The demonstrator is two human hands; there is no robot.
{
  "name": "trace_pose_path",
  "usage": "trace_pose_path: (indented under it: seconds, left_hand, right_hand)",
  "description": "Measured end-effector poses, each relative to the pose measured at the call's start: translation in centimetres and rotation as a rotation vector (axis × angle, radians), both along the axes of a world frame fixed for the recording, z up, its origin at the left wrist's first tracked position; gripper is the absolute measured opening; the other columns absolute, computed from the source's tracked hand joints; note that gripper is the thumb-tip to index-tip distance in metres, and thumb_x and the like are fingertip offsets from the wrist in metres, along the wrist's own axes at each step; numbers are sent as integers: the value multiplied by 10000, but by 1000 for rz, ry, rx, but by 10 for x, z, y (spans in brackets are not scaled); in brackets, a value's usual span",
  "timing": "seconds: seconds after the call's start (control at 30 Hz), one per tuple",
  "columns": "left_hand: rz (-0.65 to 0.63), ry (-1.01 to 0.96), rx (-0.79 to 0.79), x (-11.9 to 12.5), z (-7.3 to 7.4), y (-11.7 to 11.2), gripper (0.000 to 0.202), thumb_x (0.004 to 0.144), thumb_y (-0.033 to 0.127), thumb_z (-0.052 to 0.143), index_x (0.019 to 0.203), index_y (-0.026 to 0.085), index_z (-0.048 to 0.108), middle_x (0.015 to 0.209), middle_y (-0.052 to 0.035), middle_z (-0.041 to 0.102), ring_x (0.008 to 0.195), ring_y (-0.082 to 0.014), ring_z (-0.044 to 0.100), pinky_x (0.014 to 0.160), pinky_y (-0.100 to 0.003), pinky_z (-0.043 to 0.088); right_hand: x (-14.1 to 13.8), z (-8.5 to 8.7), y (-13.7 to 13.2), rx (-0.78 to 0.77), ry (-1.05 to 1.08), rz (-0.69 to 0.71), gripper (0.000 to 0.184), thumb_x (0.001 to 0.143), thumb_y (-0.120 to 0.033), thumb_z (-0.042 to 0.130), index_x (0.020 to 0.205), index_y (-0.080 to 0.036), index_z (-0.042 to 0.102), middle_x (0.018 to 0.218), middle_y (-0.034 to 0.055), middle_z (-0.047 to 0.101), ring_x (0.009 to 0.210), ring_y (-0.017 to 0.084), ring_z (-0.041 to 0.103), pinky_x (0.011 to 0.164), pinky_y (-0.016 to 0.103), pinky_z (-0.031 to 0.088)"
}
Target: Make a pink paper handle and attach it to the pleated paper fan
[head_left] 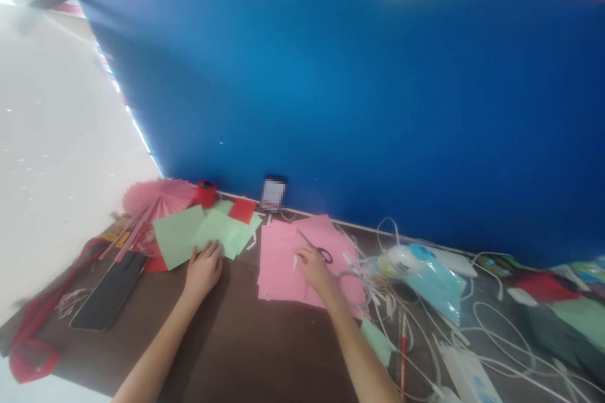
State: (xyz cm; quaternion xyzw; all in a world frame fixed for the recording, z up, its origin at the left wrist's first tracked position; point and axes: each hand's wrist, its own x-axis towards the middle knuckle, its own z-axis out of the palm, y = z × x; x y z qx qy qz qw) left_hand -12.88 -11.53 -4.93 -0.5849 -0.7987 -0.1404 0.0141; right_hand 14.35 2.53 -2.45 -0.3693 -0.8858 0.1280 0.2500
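Note:
My left hand (204, 266) lies flat with its fingers spread, the fingertips on the near edge of the light green paper sheets (179, 234). Over a stack of pink paper (278, 277) my right hand (314, 267) is closed in a pinch. At its fingertips shows a small white paper strip (295, 262), blurred. Scissors with dark handles (325, 255) lie on the pink paper just beyond that hand, partly hidden by it. A red paper square (242, 210) rests on the green sheets.
A pink paper fan (161, 198), a red tape roll (206, 194) and a dark phone (111, 293) are on the left. Tangled white cables (510, 327), a light blue plastic packet (437, 283) and a red pencil (403, 352) crowd the right. A blue panel (331, 88) stands behind the table.

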Motion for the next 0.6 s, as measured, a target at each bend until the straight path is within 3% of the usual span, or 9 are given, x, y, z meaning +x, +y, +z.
trace_pose_path:
  seconds: [0.13,0.2,0.27,0.33,0.43,0.53,0.6]
  left_hand:
    - [223,22,67,0,0,-10,374,858,246,356,1163,123,535,1279,-156,502,1211,-292,420,1040,-554,151]
    - [298,4,126,-4,1,-15,387,852,257,374,1155,73,528,1301,-206,455,1236,-337,372,1032,-577,141]
    - [307,-36,189,-8,4,-19,390,838,245,397,1152,47,515,1330,-236,396,1272,-373,296,1028,-594,131]
    - [251,-77,228,-9,8,-19,387,827,228,411,1167,65,498,1355,-216,362,1302,-359,240,1043,-577,140]
    - [59,-143,217,6,14,-6,372,823,216,413,1173,126,501,1296,-144,453,1268,-268,336,1064,-463,244]
    - [-168,-238,166,41,17,27,321,825,208,415,1096,149,575,1175,-126,558,1124,-235,490,971,-370,393]
    - [-288,-300,131,70,16,59,304,829,185,412,1066,165,602,1123,-107,591,1041,-217,539,897,-346,440]
  right_hand:
    - [-46,7,-16,-16,-41,121,374,814,-116,359,1088,-189,603,1083,1,625,1038,103,559,876,223,427]
    - [-48,9,-18,-13,-59,104,384,825,-134,341,1122,-189,577,1130,-1,590,1066,110,537,882,229,413]
    - [-34,9,-15,-3,-68,2,345,826,-130,344,1056,-163,599,1039,33,609,1022,155,553,885,276,418]
    - [-10,4,-11,16,-69,-161,314,811,-108,372,1029,-144,595,979,91,602,1014,223,544,899,355,407]
    - [23,-10,-9,41,-72,-311,343,800,-87,370,1082,-108,563,1011,167,579,1016,283,518,883,437,396]
    - [39,-25,-12,57,-67,-327,349,803,-86,364,1082,-106,573,1089,176,577,1074,295,483,897,447,383]
    - [40,-33,-13,64,-55,-313,315,811,-98,369,1001,-136,617,1030,140,622,1053,275,501,886,420,397]
